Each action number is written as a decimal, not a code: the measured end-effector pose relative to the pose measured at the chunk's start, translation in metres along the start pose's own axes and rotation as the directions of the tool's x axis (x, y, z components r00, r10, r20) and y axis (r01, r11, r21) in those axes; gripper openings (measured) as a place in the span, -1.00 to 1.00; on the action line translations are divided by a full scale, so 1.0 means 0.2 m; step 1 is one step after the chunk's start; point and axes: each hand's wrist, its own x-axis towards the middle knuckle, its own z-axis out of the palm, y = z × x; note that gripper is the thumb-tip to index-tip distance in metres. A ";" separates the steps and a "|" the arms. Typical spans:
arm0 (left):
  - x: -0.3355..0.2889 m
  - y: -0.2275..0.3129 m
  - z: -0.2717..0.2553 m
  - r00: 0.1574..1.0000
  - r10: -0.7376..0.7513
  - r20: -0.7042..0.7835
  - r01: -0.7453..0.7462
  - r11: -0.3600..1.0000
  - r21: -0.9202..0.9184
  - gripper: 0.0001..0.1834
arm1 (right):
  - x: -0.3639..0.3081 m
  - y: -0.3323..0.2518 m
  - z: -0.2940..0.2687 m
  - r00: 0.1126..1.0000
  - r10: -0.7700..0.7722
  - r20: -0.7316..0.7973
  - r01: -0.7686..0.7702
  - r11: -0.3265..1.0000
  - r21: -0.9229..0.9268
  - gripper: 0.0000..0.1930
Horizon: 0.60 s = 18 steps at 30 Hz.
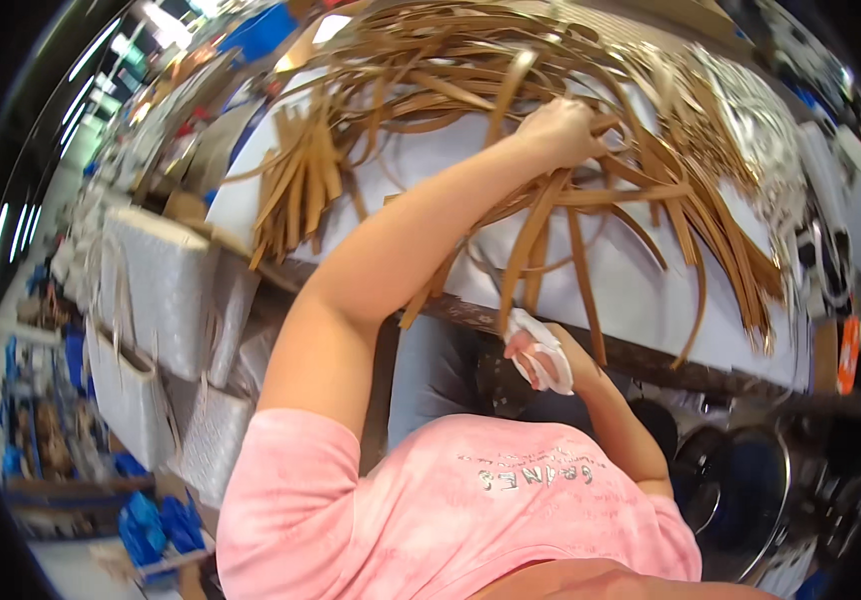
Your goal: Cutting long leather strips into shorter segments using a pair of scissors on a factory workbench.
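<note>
Long, narrow tan straps (441,90), looking like leather, lie in a tangled heap over the white-covered table. My left arm reaches across to the far side, where my left hand (559,130) is closed on some straps in the heap; its fingertips are partly hidden among them. Close to the table's near edge, my right hand (526,358) grips a crumpled white cloth (549,365). A thin dark strip (491,272) runs from the table toward that cloth, and I cannot make out what it is. Several strap ends hang over the near edge beside my right hand.
A bundle of straps (303,185) lies at the table's left, and pale straps (761,140) are heaped at the right. Silver-grey bags (156,285) stand left of the table. An orange object (849,355) sits near the right edge. Blue plastic bags (156,525) are at lower left.
</note>
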 end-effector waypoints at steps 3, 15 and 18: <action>-0.18 -0.06 -0.48 0.996 -0.062 -0.059 0.048 0.975 -0.215 -0.63 | -0.03 0.02 -0.05 0.998 0.030 -0.062 -0.024 0.995 0.101 -0.46; -0.38 -1.86 -1.05 0.765 -0.613 0.197 0.635 0.769 -0.073 -0.64 | -0.04 -0.04 -0.01 0.982 0.182 -0.042 -0.173 0.970 0.169 -0.57; -0.36 -1.91 -0.81 0.787 -0.568 0.242 0.553 0.823 0.131 -0.62 | -0.04 -0.04 0.01 0.997 0.067 -0.047 -0.059 0.986 0.158 -0.63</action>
